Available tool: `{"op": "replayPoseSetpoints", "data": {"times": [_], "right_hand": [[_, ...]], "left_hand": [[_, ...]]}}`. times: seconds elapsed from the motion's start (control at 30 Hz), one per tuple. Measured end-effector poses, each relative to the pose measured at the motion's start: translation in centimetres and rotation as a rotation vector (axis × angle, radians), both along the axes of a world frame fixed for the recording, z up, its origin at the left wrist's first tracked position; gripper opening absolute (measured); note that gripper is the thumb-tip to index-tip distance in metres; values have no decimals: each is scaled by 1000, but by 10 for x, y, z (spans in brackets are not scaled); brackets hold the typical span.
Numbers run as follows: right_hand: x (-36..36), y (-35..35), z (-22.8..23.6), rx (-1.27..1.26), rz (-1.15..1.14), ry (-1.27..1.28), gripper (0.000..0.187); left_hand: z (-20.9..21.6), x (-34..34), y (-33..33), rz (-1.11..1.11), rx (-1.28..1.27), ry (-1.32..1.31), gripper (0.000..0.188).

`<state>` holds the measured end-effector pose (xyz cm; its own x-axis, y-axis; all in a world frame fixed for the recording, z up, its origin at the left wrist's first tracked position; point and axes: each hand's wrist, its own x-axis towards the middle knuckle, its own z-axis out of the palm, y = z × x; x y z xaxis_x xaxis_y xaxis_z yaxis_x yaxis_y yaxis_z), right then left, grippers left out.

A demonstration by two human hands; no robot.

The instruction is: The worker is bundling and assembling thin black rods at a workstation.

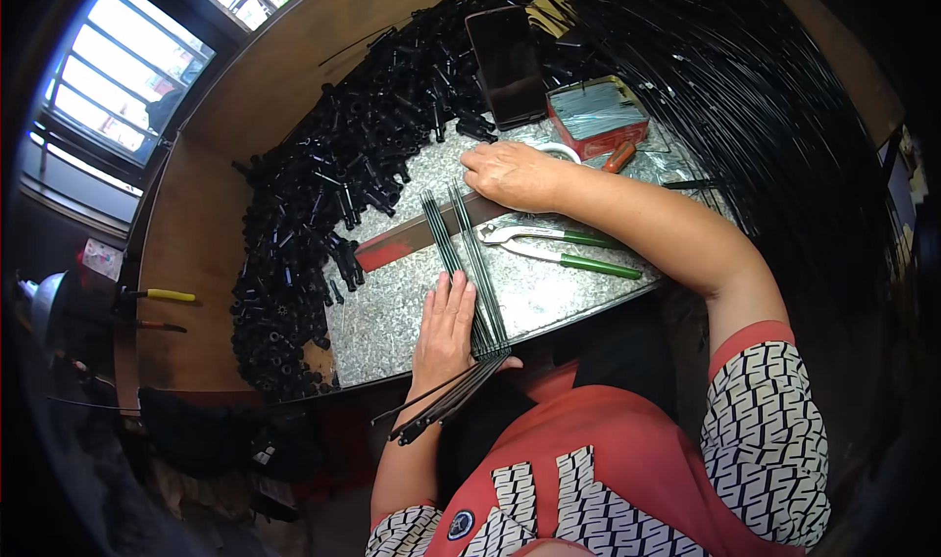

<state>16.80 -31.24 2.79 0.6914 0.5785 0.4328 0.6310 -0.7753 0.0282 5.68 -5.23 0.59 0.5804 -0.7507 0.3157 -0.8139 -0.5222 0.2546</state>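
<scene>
My left hand [447, 327] lies flat on the speckled worktop [377, 327], fingers stretched and close together, beside thin dark wires [474, 263]. These wires lie in two narrow groups across a flat brown-and-red bar [397, 244]. Their lower ends run past the table edge, where black rod-like ends [446, 400] cross over my left wrist. My thumb shows partly beneath them. Farther up, my right hand [515, 175] bends over the bar's right end, its fingers curled down and their tips mostly hidden. Just right of the wires are pincers [564, 246] with green handles.
Black tubular parts [363, 126] are heaped along the left and back. A dark phone [507, 67] leans behind my right hand, near a red box [600, 116] of thin pieces. Long black wires [745, 96] fill the right. A yellow-handled tool [169, 294] sticks out at left.
</scene>
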Motion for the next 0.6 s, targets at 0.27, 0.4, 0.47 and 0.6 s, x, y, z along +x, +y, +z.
{"op": "replayPoseSetpoints", "data": {"times": [0.27,0.4,0.47,0.6], "right_hand": [[2,-1,-3,-20,23,-52,12],[2,0,-2,-34,28,-54,12],[1,1,-1,-20,19,-38,12],[-1,3,1,-65,13,-20,12]], "left_hand": [[0,0,-2,-4,8,-18,113],[0,0,-2,-1,12,-17,112],[1,-1,-2,2,21,-17,112],[1,-1,-2,4,22,-15,111]]}}
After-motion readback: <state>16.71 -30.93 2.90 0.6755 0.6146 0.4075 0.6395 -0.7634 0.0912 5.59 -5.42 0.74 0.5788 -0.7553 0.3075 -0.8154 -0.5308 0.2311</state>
